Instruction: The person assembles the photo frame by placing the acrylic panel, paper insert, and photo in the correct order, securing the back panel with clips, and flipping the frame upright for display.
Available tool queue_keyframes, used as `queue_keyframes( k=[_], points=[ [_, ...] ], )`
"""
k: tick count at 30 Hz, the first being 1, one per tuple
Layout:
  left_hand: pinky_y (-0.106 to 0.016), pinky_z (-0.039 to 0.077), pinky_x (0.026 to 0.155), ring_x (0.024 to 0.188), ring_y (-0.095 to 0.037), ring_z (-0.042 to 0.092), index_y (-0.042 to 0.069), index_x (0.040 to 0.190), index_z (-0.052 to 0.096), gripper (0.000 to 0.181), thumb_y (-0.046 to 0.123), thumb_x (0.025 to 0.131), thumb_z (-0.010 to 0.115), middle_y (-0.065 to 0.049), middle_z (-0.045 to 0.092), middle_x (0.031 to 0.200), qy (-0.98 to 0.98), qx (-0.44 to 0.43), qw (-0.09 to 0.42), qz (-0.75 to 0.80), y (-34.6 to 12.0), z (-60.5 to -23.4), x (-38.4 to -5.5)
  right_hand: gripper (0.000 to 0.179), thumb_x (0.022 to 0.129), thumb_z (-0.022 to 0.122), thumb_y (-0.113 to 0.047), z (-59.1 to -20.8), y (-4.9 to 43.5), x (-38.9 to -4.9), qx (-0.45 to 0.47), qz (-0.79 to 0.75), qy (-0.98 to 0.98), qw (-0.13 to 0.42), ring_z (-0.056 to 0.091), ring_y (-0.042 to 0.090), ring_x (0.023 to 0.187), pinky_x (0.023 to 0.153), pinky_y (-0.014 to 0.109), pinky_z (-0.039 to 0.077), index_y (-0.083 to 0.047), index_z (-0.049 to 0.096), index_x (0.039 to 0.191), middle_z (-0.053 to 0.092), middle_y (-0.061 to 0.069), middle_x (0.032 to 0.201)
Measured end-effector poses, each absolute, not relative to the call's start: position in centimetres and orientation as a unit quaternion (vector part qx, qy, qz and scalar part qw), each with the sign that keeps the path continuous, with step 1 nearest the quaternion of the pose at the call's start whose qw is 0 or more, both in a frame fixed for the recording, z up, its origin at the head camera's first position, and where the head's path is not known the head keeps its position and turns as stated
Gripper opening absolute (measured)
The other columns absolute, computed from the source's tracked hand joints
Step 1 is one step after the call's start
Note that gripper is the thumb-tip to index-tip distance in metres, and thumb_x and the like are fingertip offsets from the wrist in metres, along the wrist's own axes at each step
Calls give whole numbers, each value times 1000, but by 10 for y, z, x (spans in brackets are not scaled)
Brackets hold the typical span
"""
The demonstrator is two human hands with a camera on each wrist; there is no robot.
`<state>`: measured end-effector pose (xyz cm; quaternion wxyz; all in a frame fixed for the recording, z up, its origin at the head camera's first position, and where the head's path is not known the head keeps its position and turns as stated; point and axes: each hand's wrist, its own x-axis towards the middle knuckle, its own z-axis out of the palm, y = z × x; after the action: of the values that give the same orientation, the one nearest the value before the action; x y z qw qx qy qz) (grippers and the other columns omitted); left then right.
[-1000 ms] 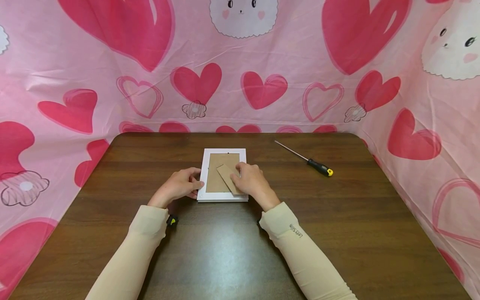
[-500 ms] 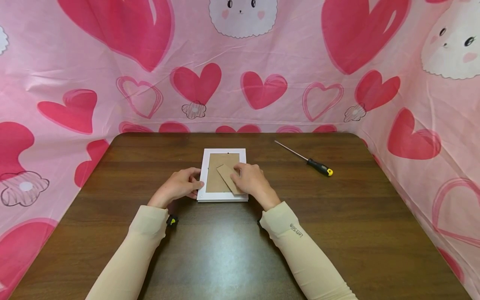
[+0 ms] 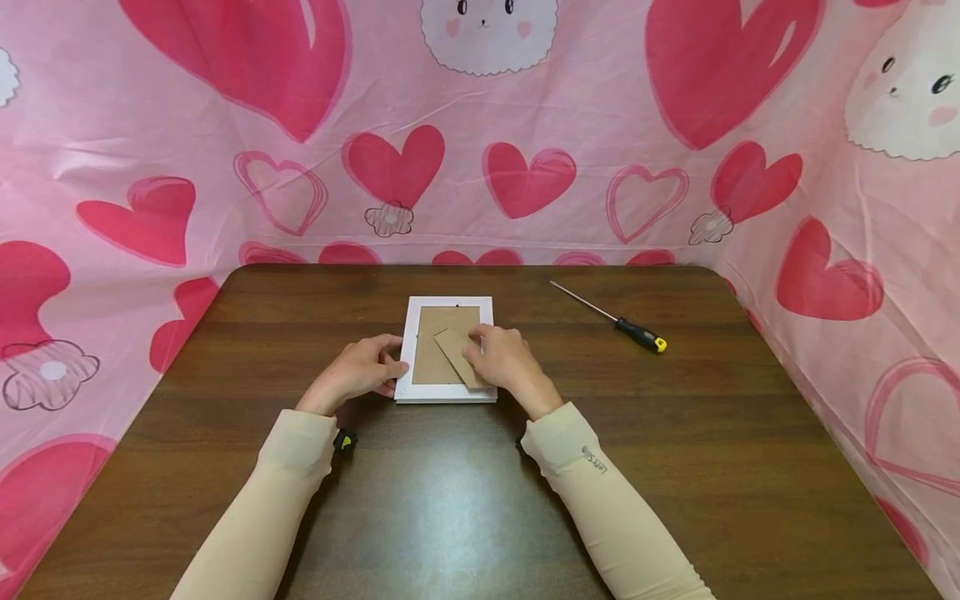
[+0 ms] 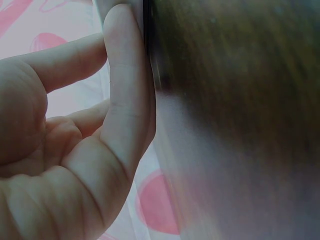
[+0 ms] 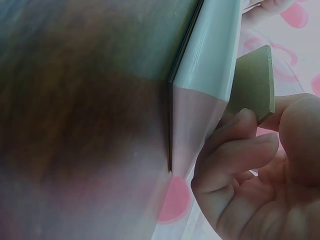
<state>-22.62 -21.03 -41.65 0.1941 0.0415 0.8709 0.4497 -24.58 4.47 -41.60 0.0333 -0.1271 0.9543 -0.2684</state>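
A white picture frame (image 3: 435, 392) lies face down on the table, its brown backing board (image 3: 429, 358) upward. My left hand (image 3: 358, 371) grips the frame's left edge, thumb on the top rim and other fingers along the side. A flat brown easel stand (image 3: 454, 353) slants across the backing board toward the front right corner. My right hand (image 3: 504, 358) pinches this stand by its right side. In the right wrist view, the stand's end (image 5: 256, 85) rises above the frame's rim, with the thumb and fingers about it. How the stand joins the board is hidden.
A screwdriver (image 3: 637, 333) with a black and yellow handle lies at the back right, its shaft pointing to the far left. The dark wooden table (image 3: 262, 292) is bordered at the back and sides by a pink heart-print cloth (image 3: 450, 108).
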Motion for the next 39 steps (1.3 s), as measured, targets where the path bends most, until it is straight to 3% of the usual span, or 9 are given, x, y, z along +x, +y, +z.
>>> queue_keyframes(
  k=[13,21,34,39],
  points=[
    [-35,66,74,75,-21,70,-4,156,44,60,14,104,69,-18,63,98,873,40,191,447,-211,-418,-226,43,102,68,-32,-417,45,-245,-114,-259,958,40,68,38,121,105,55,53,-13,68,140,72,13,132],
    [-35,66,73,76,-21,71,-4,155,45,59,14,104,69,-18,63,98,874,43,189,445,-210,-417,-227,49,101,69,-41,-414,48,-243,-95,-219,970,49,70,40,111,89,56,57,-21,64,145,71,12,134],
    [-36,66,73,76,-21,72,-2,155,46,58,18,105,69,-18,64,100,885,46,185,424,-208,-415,-226,50,101,70,-37,-416,51,-245,-113,-231,965,54,69,41,115,96,56,56,-17,62,145,71,15,134],
    [-36,66,72,76,-23,71,-1,148,50,56,23,102,72,-18,63,99,895,47,179,405,-202,-416,-228,50,102,68,-33,-414,57,-245,-128,-234,961,65,69,39,116,98,55,56,-13,60,147,70,15,134]
  ],
)
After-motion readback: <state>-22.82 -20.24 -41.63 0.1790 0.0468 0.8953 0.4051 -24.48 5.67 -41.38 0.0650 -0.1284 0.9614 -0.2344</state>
